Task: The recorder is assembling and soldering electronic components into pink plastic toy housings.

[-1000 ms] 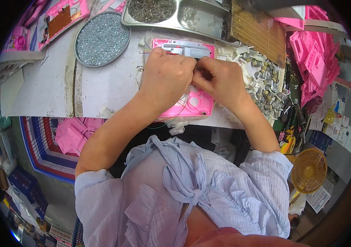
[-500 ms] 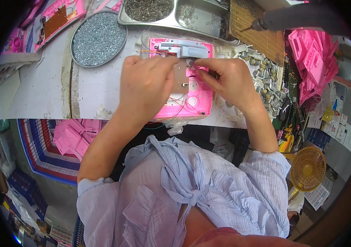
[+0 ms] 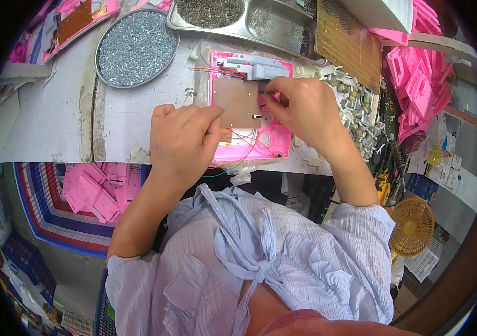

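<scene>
A pink plastic housing [image 3: 281,147] lies on the table in front of me. A brown circuit board [image 3: 237,101] sits in it, with thin wires [image 3: 244,138] below and a light-grey plastic assembly [image 3: 269,71] across its far end. My right hand [image 3: 307,106] is closed over the housing's right side, its fingertips pinched near the board's far right corner. What they hold is hidden. My left hand [image 3: 185,134] hovers at the board's left edge with curled fingers and the thumb close to the index finger. Anything inside it cannot be made out.
A round tray of small screws [image 3: 136,49] stands at the far left, beside a metal compartment tray [image 3: 283,25] of small parts. Small grey-white parts [image 3: 356,106] lie heaped at right. Pink pieces fill a striped bag [image 3: 42,207] below left and a pile [image 3: 420,84] at far right.
My left hand has drawn back left and toward me, uncovering the brown board. My right hand stays at the board's right side. The dark, pointed tool at upper right is out of view.
</scene>
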Available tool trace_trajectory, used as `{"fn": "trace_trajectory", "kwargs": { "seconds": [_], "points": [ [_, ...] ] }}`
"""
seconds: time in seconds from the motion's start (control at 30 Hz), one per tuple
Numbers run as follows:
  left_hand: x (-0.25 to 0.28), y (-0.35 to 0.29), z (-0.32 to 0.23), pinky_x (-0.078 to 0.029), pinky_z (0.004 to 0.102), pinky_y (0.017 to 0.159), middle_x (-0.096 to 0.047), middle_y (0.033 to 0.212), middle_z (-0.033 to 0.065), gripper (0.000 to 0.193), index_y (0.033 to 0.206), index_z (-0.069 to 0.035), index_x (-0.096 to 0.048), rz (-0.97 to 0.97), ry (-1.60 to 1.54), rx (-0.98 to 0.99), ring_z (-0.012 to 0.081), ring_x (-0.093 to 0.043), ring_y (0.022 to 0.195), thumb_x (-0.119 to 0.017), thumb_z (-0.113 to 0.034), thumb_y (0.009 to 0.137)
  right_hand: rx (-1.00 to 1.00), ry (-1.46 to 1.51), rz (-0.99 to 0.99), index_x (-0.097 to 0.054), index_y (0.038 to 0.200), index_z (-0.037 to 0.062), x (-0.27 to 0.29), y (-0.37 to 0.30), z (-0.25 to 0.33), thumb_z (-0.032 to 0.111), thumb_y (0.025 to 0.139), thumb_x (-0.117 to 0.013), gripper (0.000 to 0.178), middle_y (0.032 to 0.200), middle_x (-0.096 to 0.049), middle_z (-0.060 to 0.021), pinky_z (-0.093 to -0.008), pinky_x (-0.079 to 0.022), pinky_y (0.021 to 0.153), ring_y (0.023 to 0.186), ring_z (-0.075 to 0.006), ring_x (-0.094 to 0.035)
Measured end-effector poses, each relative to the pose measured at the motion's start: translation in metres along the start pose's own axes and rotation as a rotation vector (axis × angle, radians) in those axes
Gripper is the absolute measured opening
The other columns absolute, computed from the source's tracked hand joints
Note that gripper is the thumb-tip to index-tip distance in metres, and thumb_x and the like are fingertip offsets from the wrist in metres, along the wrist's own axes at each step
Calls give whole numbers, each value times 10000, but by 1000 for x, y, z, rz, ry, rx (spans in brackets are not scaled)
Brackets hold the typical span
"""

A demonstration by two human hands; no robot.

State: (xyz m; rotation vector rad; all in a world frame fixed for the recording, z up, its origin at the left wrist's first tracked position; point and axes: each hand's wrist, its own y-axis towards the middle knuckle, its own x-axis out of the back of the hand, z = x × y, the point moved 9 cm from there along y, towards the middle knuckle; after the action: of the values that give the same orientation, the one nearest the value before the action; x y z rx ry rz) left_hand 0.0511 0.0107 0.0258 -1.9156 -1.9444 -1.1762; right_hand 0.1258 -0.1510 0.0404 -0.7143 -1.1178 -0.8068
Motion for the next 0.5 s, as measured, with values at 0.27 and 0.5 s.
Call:
{"fn": "trace_trajectory", "kwargs": {
  "seconds": [0.27,0.5],
  "points": [
    [-8,-2,1,-373,385,710,-586,705,28,159,947,-106,-694,55,-33,-10,212,-588,653,-748,-92,798,-275,353,-244,-773,916,79,-17,-24,-24,211,872,-739,143,672,-716,-87,-340,-529,551,569,-227,-696],
    [-8,6,-3,-354,362,703,-548,654,7,179,963,-89,-699,11,-113,-79,188,-520,587,-737,-17,803,-334,515,-106,-766,915,59,-34,-25,-32,189,888,-725,139,661,-713,-94,-305,-504,523,540,-189,-687]
  ]
}}
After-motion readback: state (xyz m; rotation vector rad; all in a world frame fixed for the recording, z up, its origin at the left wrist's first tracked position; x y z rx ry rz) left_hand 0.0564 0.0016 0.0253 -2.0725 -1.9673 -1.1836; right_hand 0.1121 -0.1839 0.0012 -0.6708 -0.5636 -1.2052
